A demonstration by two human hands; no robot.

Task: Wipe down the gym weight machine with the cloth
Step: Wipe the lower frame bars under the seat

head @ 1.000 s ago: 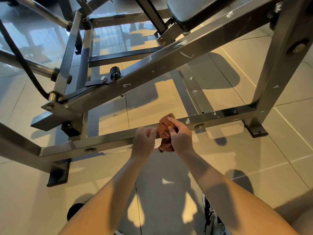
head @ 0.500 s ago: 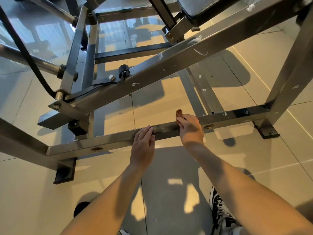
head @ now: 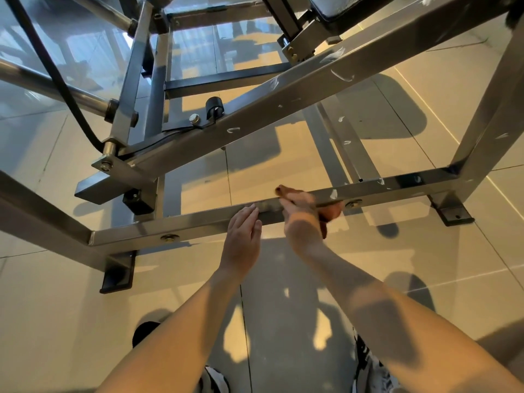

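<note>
Pale glossy tiled floor (head: 467,251) beneath everything, streaked with sun and shadow. On it, gym weight machine (head: 283,89) of grey steel tube, scuffed with white marks, filling the upper view. Nearest, its low crossbar (head: 198,222), running left to right. Thick black cable (head: 56,80) curving down at the left to a fitting on the frame. Black foot plate (head: 117,275) flat on the tiles under the crossbar's left end.

Right hand (head: 302,219) laid over the crossbar near its middle, fingers curled round the brown cloth (head: 330,212) and pressing it to the bar; blurred, finer detail unreadable. Left hand (head: 242,242) just beside it, fingers straight and pressed together, tips touching the bar's near face.

Patterned shoes (head: 371,370) at the bottom edge. Cloth bunched under the right hand, peeking out at the bar's far edge and hanging below it at the right. Brass-coloured bolt (head: 169,237) on the bar, further left.
</note>
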